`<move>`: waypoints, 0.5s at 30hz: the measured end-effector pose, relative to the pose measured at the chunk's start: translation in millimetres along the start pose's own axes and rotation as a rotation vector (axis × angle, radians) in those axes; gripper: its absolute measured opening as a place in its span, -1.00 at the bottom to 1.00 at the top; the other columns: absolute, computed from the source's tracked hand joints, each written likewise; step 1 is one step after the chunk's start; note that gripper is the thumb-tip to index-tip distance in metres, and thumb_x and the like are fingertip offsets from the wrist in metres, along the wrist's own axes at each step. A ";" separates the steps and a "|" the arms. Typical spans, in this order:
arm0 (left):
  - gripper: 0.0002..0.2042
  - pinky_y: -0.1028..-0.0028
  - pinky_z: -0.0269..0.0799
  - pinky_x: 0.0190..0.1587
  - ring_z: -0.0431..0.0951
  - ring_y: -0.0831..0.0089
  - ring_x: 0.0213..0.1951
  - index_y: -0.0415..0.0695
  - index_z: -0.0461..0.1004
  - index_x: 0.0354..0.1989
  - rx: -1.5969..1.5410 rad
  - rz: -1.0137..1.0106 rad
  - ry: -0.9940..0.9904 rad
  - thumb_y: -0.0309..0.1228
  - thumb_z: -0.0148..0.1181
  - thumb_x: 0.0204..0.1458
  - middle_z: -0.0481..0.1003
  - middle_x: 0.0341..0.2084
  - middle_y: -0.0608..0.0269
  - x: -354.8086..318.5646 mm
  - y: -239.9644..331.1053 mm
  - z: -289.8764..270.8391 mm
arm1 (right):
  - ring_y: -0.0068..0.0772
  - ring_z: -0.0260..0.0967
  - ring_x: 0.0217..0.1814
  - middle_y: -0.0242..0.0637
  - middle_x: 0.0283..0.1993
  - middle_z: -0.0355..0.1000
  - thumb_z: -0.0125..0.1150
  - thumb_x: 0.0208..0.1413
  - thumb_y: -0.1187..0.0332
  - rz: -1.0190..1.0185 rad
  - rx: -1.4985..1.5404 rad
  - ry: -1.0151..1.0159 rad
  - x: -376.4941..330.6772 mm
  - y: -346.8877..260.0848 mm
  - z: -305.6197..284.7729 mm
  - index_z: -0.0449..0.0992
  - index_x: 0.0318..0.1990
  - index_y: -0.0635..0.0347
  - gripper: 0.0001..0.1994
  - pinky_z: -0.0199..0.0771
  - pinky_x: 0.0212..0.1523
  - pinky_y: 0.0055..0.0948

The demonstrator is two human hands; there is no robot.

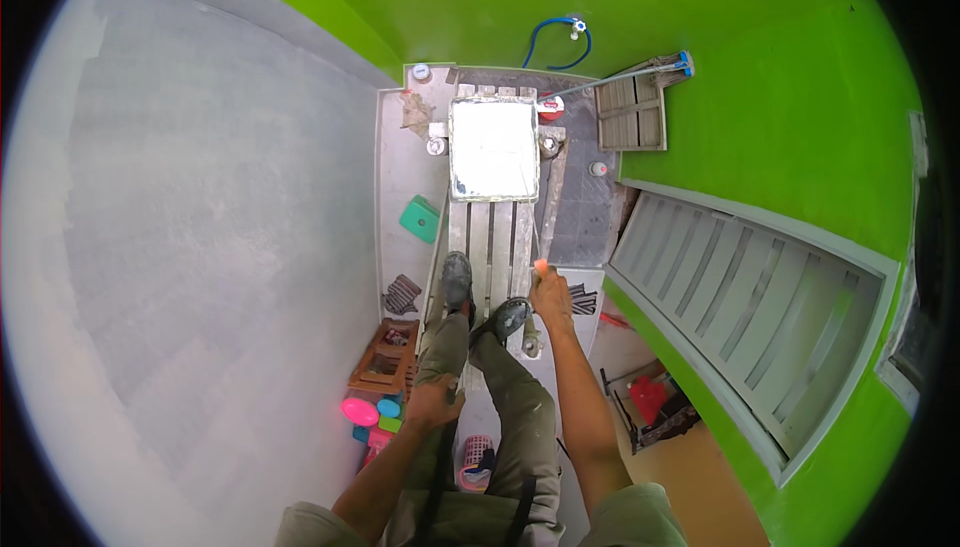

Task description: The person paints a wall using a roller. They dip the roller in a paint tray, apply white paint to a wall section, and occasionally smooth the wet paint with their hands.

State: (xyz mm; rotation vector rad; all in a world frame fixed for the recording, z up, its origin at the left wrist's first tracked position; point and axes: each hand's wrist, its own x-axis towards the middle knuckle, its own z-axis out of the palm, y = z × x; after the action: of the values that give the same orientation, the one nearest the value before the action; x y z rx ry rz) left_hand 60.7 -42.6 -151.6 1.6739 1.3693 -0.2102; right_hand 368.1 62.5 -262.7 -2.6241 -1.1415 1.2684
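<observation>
My feet in dark shoes stand on a raised bench of wooden slats (pixel 497 237). My right hand (pixel 551 297) is out to the right of the bench, closed around something with an orange end (pixel 541 267); its kind is unclear. My left hand (pixel 435 403) rests by my left leg, closed around a small dark thing whose kind does not show. Beyond my shoes, on the far part of the bench, sits a square container (pixel 453 162) with bright white contents and a smeared rim.
A grey wall (pixel 220 217) rises on the left, a green wall (pixel 760 97) ahead and right. A slatted white door or shutter (pixel 745 307) leans in at right. Below lie a green box (pixel 420 219), wooden stool (pixel 385 357) and pink basket (pixel 477 459). A long pole (pixel 625 75) slants at far right.
</observation>
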 end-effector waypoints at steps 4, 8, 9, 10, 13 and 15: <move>-0.58 0.07 0.54 -0.17 0.63 -0.07 -0.30 -0.14 0.52 -0.08 0.019 0.001 0.015 -0.10 0.24 -0.02 0.60 -0.38 -0.12 -1.2 5.6 -7.1 | 0.38 0.47 -0.08 0.34 -0.17 0.49 0.05 0.25 0.24 0.013 0.039 -0.023 -57.7 13.5 -21.6 0.44 -0.06 0.40 -0.67 0.46 -0.07 0.18; -0.57 0.08 0.55 -0.18 0.63 -0.07 -0.30 -0.14 0.52 -0.07 0.015 -0.040 -0.044 -0.10 0.25 -0.03 0.60 -0.40 -0.10 2.3 9.9 -13.6 | 0.38 0.47 -0.08 0.33 -0.18 0.50 0.06 0.23 0.25 0.026 -0.020 -0.047 -56.7 28.2 -15.9 0.42 -0.02 0.37 -0.67 0.46 -0.07 0.18; -0.57 0.08 0.55 -0.19 0.63 -0.07 -0.31 -0.14 0.52 -0.07 0.001 -0.012 -0.017 -0.10 0.25 -0.03 0.60 -0.41 -0.10 2.7 8.6 -12.4 | 0.39 0.47 -0.08 0.33 -0.17 0.50 0.08 0.22 0.25 0.009 -0.026 -0.026 -49.3 36.4 -6.0 0.41 -0.02 0.35 -0.67 0.47 -0.06 0.18; -0.57 0.08 0.55 -0.19 0.63 -0.07 -0.31 -0.14 0.52 -0.07 0.002 -0.012 -0.018 -0.10 0.25 -0.03 0.60 -0.41 -0.10 3.0 7.5 -11.5 | 0.39 0.47 -0.08 0.33 -0.17 0.50 0.08 0.22 0.25 0.010 -0.025 -0.026 -38.8 36.3 -1.8 0.41 -0.02 0.35 -0.67 0.47 -0.06 0.18; -0.57 0.08 0.55 -0.19 0.63 -0.07 -0.32 -0.13 0.52 -0.07 -0.018 0.012 -0.020 -0.10 0.25 -0.03 0.60 -0.42 -0.10 4.4 6.1 -5.7 | 0.38 0.47 -0.08 0.32 -0.17 0.49 0.10 0.18 0.26 0.007 -0.083 0.036 13.0 30.1 1.2 0.41 -0.03 0.34 -0.68 0.48 -0.03 0.16; -0.57 0.09 0.55 -0.19 0.63 -0.07 -0.32 -0.13 0.52 -0.07 -0.009 0.026 -0.006 -0.11 0.25 -0.03 0.60 -0.42 -0.10 4.9 4.6 -6.3 | 0.37 0.47 -0.07 0.32 -0.17 0.49 0.11 0.15 0.27 -0.031 -0.061 0.116 36.2 16.6 -1.7 0.41 -0.06 0.34 -0.68 0.48 -0.02 0.15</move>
State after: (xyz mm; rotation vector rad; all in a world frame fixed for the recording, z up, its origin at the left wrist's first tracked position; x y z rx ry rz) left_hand 63.9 -34.4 -148.8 1.6811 1.3412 -0.1937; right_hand 394.0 73.1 -291.1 -2.6709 -1.2160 1.0768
